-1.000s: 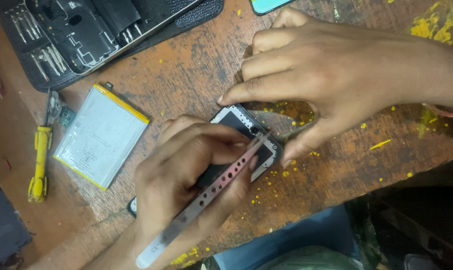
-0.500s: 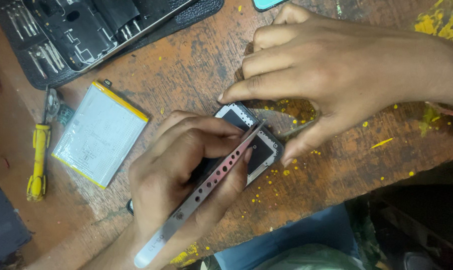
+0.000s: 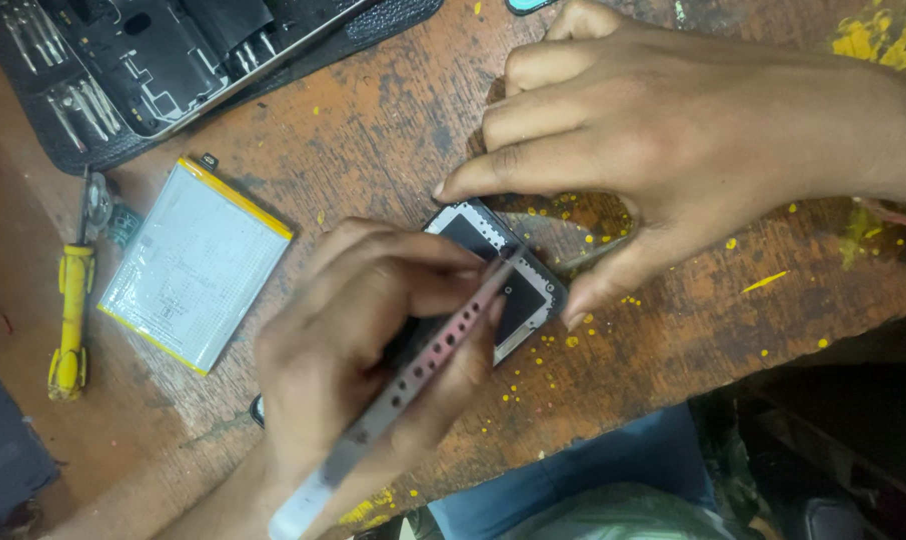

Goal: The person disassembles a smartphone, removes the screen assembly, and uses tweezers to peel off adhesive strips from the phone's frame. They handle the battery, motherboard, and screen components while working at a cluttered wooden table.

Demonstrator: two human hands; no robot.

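The left hand (image 3: 373, 350) is closed in a pinch around a pair of metal tweezers (image 3: 413, 380), whose tips rest on the opened phone (image 3: 518, 290) lying on the worn wooden table (image 3: 373, 130). The right hand (image 3: 663, 150) presses down on the phone's upper end, index fingertip and thumb spread against its edges, holding nothing else. A flat battery (image 3: 193, 265) lies left of the phone, with a yellow screwdriver (image 3: 71, 320) beside it
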